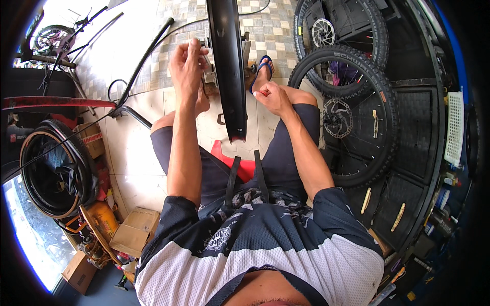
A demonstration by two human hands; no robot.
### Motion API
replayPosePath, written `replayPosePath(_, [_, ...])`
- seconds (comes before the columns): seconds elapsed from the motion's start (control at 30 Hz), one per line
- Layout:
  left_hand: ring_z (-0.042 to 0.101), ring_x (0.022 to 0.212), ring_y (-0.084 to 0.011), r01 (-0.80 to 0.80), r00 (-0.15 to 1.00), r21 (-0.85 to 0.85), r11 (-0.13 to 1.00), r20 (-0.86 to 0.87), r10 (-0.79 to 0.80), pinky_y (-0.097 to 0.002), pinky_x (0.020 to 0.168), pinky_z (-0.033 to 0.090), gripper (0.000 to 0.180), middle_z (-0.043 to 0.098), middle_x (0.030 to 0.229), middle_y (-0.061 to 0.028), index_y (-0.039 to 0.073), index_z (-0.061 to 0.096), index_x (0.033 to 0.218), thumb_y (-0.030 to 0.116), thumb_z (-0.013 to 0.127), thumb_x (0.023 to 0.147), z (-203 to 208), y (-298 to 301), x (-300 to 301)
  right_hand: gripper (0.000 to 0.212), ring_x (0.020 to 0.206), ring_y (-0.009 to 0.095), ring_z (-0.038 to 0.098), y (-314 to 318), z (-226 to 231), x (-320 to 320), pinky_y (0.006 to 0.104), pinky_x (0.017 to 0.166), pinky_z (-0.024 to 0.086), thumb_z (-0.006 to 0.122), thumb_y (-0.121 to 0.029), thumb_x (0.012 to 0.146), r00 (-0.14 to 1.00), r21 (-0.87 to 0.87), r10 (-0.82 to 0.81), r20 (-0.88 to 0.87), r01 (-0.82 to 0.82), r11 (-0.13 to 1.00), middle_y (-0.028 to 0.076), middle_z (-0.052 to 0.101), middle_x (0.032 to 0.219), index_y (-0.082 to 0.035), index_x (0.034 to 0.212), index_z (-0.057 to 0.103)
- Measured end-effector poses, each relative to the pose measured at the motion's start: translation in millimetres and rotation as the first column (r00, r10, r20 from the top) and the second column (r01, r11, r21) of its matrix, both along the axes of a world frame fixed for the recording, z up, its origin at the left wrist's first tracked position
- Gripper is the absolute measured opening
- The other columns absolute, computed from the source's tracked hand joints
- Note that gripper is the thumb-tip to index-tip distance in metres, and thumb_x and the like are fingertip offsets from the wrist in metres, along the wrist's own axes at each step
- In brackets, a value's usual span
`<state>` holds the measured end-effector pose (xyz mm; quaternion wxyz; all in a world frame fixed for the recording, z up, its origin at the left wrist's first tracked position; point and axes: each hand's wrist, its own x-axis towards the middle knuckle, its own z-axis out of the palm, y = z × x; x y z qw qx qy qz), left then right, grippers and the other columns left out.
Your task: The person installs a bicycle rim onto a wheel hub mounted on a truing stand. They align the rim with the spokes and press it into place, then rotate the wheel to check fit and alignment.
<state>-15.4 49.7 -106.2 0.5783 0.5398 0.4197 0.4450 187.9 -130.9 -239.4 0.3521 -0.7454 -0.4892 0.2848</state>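
A black bicycle rim [228, 76] stands upright between my knees, edge toward me, in a metal stand [210, 71] that it partly hides. My left hand [187, 66] is at the rim's left side, close to a small black knob [205, 43] on the stand. Its fingers are loosely bent and apart, with nothing visible in them; whether they touch the knob I cannot tell. Over my right knee, my right hand [276, 99] is closed around a small red tool [264, 93], of which only the tip shows. It is to the right of the rim, apart from it.
Two wheels with knobby tyres [380, 117] and disc rotors lean against black drawers [416, 112] on the right. At left are stacked wheels and tyres [81, 168], a cardboard box [135, 232] and a black tubular stand [148, 53]. A cable [196, 20] crosses the tiled floor.
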Motion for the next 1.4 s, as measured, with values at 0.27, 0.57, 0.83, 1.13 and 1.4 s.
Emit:
replayPosePath(0.27, [0.061,0.071,-0.0094,0.048,0.978,-0.217,0.975,-0.190,-0.091,-0.0260,0.062,0.050,0.036,0.069,0.084,-0.0056,-0.001,0.065,0.112,0.034,0.064,0.103,-168,-41,-23,0.033,0.061,0.011,0.056,5,1,8,0.0304,0.059,0.047,0.074,-0.030,0.091,0.976,-0.026,-0.091,-0.196,0.088,0.996,0.002,0.059,0.068,-0.004,0.079,0.057])
replayPosePath(0.57, [0.060,0.077,-0.0056,0.208,0.953,-0.480,0.852,0.297,-0.065,-0.0235,0.067,0.049,0.033,0.069,0.088,-0.0016,-0.002,0.065,0.111,0.030,0.057,0.107,-216,-51,-23,0.034,0.066,0.008,0.061,15,-4,-16,0.0235,0.054,0.049,0.072,-0.041,0.095,0.791,-0.103,-0.297,-0.535,0.288,0.952,-0.001,0.062,0.080,-0.010,0.096,0.060])
replayPosePath(0.83, [0.059,0.073,-0.0036,0.260,0.963,-0.289,0.921,0.011,-0.269,-0.0201,0.063,0.047,0.018,0.067,0.085,0.0000,-0.003,0.063,0.106,0.015,0.065,0.103,-119,-57,-25,0.024,0.068,0.009,0.060,13,-8,-44,0.0245,0.055,0.049,0.071,-0.033,0.096,0.756,-0.189,-0.322,-0.570,0.261,0.947,-0.003,0.060,0.083,-0.011,0.099,0.061])
replayPosePath(1.13, [0.056,0.066,-0.0031,0.193,0.963,-0.116,0.974,-0.168,-0.211,-0.0206,0.057,0.044,0.023,0.066,0.078,0.0009,-0.003,0.067,0.100,0.020,0.066,0.102,-29,-52,-14,0.024,0.063,0.007,0.060,4,-22,-35,0.0223,0.051,0.047,0.071,-0.032,0.095,0.756,-0.196,-0.334,-0.563,0.271,0.942,-0.003,0.057,0.080,-0.011,0.097,0.061])
replayPosePath(1.4, [0.058,0.069,-0.0057,0.137,0.989,-0.141,0.980,-0.041,-0.144,-0.0218,0.066,0.048,0.028,0.064,0.077,0.0017,0.002,0.069,0.099,0.029,0.066,0.103,-2,-27,-7,0.024,0.063,0.007,0.060,2,-27,-34,0.0225,0.051,0.047,0.070,-0.033,0.096,0.741,-0.170,-0.305,-0.598,0.255,0.952,-0.004,0.057,0.080,-0.011,0.099,0.061])
